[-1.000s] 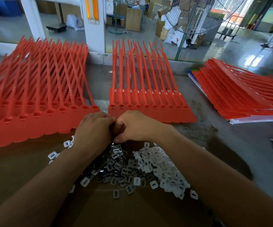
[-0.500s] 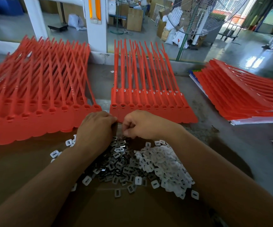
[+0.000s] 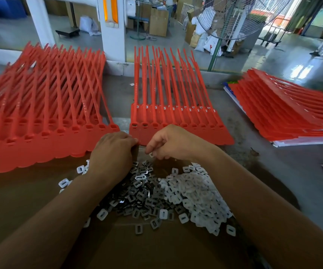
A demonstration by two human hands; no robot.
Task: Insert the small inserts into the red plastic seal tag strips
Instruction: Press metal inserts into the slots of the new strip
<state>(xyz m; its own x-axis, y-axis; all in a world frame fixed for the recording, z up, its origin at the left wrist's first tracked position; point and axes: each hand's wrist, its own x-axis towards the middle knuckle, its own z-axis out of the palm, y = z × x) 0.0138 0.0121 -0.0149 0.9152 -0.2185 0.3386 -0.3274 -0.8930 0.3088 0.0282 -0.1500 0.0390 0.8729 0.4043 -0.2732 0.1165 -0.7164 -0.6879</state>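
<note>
Red seal tag strips [image 3: 176,131] at 12 o'clock, near edge just beyond both hands. Left hand [image 3: 112,150] knuckles-up at 11 o'clock of insert pile [image 3: 156,193], fingers curled under; contents not discernible. Right hand [image 3: 173,142] at 1 o'clock, fingers pinching one small insert [image 3: 151,154]. Seat insert square and flush in strip, without tilt.

Two bare forearms stretch forward and angle inward, bringing the hands close together, just apart. The left hand [image 3: 114,152] lies knuckles up with its fingers curled under and hidden, so whether it holds anything cannot be told. The right hand [image 3: 169,144], wrist bent toward the left, has its fingers curled and pinches a small white insert [image 3: 151,154] at the fingertips.
</note>
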